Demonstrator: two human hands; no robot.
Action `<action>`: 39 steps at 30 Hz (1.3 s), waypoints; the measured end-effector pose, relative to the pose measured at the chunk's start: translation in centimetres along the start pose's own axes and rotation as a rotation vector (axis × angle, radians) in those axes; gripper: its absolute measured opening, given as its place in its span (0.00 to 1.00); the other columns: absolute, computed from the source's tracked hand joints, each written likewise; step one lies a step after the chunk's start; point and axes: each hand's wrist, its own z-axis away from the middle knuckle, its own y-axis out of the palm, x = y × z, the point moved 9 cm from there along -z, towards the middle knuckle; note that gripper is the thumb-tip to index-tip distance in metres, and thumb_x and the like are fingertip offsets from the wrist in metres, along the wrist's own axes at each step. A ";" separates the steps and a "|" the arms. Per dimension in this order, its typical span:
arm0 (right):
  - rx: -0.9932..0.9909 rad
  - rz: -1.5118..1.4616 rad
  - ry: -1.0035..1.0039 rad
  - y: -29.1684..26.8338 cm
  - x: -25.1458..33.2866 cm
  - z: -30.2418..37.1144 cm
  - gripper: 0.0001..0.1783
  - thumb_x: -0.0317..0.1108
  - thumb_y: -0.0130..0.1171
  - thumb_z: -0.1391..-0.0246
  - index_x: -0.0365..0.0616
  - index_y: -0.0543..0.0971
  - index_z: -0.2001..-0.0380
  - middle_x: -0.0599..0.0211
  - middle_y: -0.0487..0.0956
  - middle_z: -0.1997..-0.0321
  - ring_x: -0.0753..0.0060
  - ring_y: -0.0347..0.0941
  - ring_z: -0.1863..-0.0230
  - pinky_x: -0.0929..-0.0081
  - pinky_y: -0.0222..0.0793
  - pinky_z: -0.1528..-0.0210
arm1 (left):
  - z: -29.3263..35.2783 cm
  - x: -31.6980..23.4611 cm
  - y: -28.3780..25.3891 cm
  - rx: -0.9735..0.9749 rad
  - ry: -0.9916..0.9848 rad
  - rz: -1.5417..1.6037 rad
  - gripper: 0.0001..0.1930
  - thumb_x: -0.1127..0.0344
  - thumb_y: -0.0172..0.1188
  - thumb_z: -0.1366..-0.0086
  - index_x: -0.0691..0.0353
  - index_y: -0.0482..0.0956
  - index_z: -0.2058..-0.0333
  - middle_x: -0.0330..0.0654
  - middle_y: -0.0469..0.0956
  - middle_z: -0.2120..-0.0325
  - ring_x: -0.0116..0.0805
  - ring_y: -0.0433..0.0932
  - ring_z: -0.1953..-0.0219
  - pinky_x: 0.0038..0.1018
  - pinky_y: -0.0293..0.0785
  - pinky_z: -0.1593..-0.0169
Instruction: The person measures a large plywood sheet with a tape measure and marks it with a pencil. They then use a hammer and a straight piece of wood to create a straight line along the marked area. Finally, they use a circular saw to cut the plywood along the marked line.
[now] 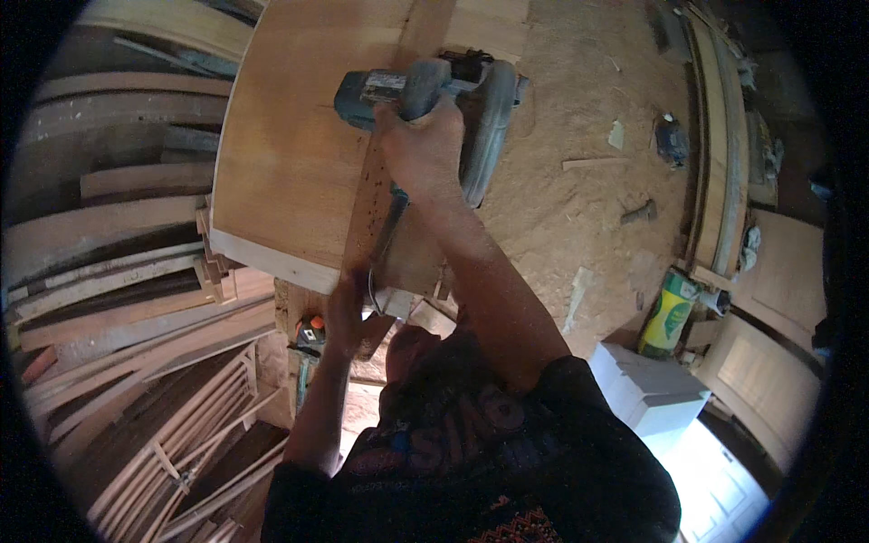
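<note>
A teal and grey circular saw [490, 136] rests on a wide wooden panel [288, 154] at the far middle. The fingers of my right hand [424, 145] are wrapped round its rear handle, with the motor to the left and the rounded guard to the right. A darker wooden strip [362, 222] runs lengthwise over the panel, passing under the saw. Its power cord [389, 231] trails back toward me. At the panel's near edge, my left hand [348, 308] is beside the cord and strip end; blur and shade hide what its fingers grip. The blade is hidden.
Sawdust covers the worktop [570, 208] on the right, with scraps and a small tool [639, 213] on it. A green and yellow packet [668, 312] stands by a white box [647, 389]. Stacked boards [118, 226] fill the left. An orange-and-black tape measure [312, 330] lies near my left arm.
</note>
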 end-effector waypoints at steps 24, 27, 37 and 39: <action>0.012 -0.022 0.028 0.9 -0.6 0.0 0.24 0.34 0.68 0.46 0.30 0.72 0.53 0.40 0.82 0.59 0.43 0.81 0.54 0.54 0.74 0.51 | -10.1 -9.1 5.9 -0.020 0.697 -0.943 0.27 0.63 0.62 0.32 0.61 0.70 0.37 0.52 0.73 0.40 0.54 0.73 0.39 0.48 0.70 0.41; 0.000 0.039 0.017 0.9 -0.6 -0.2 0.25 0.35 0.67 0.45 0.30 0.70 0.52 0.36 0.81 0.62 0.32 0.80 0.57 0.48 0.75 0.53 | -16.1 -5.1 8.1 -0.062 0.568 -1.080 0.36 0.58 0.61 0.32 0.58 0.60 0.30 0.50 0.67 0.34 0.54 0.65 0.33 0.54 0.64 0.37; 0.042 -0.084 0.158 0.7 -0.3 -0.2 0.24 0.33 0.69 0.47 0.28 0.72 0.54 0.39 0.82 0.60 0.42 0.82 0.51 0.56 0.75 0.49 | -19.6 -2.0 7.6 -0.059 0.486 -0.760 0.38 0.54 0.63 0.34 0.57 0.59 0.29 0.45 0.64 0.32 0.50 0.60 0.31 0.57 0.62 0.40; 0.033 -0.064 0.124 0.7 -0.1 -0.5 0.24 0.33 0.68 0.47 0.28 0.72 0.54 0.39 0.83 0.60 0.42 0.82 0.51 0.56 0.75 0.49 | -19.3 -2.7 8.2 -0.091 0.565 -0.875 0.38 0.55 0.63 0.34 0.57 0.59 0.30 0.46 0.64 0.32 0.51 0.60 0.31 0.56 0.62 0.40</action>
